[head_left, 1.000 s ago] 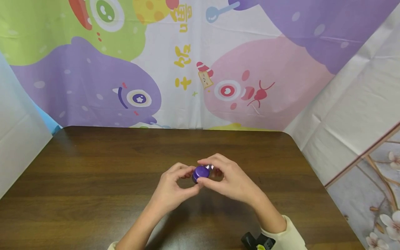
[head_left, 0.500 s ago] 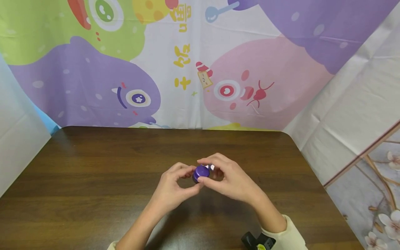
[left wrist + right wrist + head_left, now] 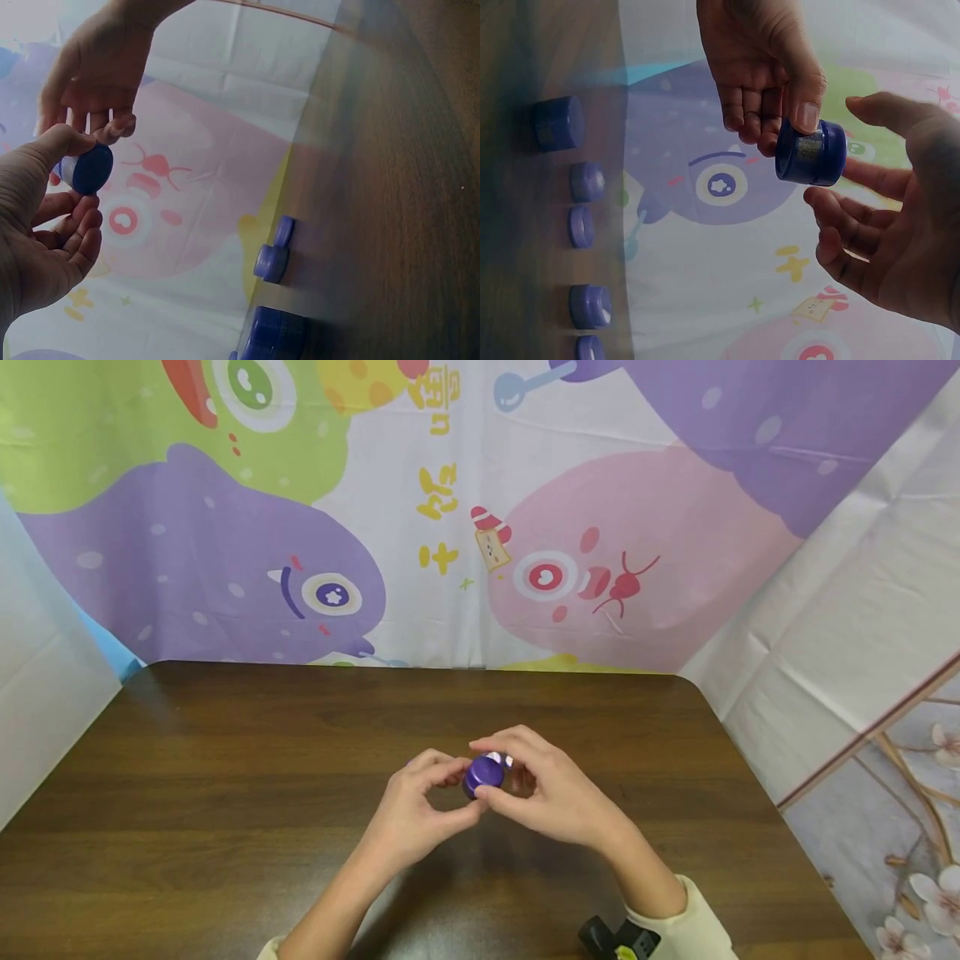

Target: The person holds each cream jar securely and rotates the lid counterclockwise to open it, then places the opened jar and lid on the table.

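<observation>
A small purple jar (image 3: 810, 154) with a flat lid is held up over the table between the two hands. My left hand (image 3: 416, 810) pinches it between thumb and fingers; in the right wrist view the thumb presses on a metallic label on its side. Curved around the jar's right side is my right hand (image 3: 558, 789), its fingers spread. The right wrist view has its thumb apart from the jar and one finger reaching behind the lid end. On the table stand other purple jars (image 3: 559, 124) and flat lid-like pieces (image 3: 580, 227).
Those pieces are in a row, mostly hidden behind the hands in the head view. The brown wooden table (image 3: 225, 760) ends at a cartoon-printed cloth (image 3: 465, 635). A black device (image 3: 618, 937) is at the right sleeve.
My right fingers have shifted very slightly up and to the left. The jar and my left hand stay nearly in place.
</observation>
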{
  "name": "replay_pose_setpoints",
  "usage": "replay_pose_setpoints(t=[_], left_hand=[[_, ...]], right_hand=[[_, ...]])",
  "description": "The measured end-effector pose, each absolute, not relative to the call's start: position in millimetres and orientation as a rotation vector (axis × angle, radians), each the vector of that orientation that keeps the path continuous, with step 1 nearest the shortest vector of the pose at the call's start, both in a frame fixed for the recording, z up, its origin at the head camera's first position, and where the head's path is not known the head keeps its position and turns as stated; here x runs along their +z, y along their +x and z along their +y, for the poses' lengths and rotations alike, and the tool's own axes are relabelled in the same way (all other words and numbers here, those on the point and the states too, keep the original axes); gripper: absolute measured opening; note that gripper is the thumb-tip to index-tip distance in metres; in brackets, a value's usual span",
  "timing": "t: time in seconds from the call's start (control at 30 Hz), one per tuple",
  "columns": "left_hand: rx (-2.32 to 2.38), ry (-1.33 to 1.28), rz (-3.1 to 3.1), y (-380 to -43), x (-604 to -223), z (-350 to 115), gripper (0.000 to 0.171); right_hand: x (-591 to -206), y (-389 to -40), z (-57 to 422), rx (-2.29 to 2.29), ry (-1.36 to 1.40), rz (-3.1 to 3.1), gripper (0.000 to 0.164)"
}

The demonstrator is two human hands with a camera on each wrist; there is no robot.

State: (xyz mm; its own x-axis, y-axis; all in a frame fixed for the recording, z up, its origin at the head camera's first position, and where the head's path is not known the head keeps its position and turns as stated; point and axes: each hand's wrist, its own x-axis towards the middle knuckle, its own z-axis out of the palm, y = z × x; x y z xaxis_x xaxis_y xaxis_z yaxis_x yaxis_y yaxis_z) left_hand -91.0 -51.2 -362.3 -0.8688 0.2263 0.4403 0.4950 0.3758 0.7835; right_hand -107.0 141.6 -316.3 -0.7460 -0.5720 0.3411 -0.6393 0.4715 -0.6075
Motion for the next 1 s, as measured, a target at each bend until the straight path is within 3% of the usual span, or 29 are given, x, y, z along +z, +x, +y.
replay_pose_setpoints(t=[0.23,0.5,0.77,1.0], left_hand=[[-1.49,-0.637,-2.389,-90.7,-362.3,-50.8,0.033],[-1.476,-0.634,-2.407,-90.5,-362.1,-50.6,0.033],[-1.492,-0.645,-2.404,-89.5,-361.3,-50.8,0.033],[-1.484,-0.645,-2.395,-89.8,-361.9,-50.4,0.033]], right_hand=[[-316.9,-107.5,141.9,1.101,1.062,-2.634,0.032],[-317.2,-107.0,141.9,1.13,1.099,-2.629,0.041],[-318.5,-107.7,141.9,1.095,1.06,-2.642,0.032],[-316.3,-106.4,142.1,1.144,1.106,-2.618,0.037]])
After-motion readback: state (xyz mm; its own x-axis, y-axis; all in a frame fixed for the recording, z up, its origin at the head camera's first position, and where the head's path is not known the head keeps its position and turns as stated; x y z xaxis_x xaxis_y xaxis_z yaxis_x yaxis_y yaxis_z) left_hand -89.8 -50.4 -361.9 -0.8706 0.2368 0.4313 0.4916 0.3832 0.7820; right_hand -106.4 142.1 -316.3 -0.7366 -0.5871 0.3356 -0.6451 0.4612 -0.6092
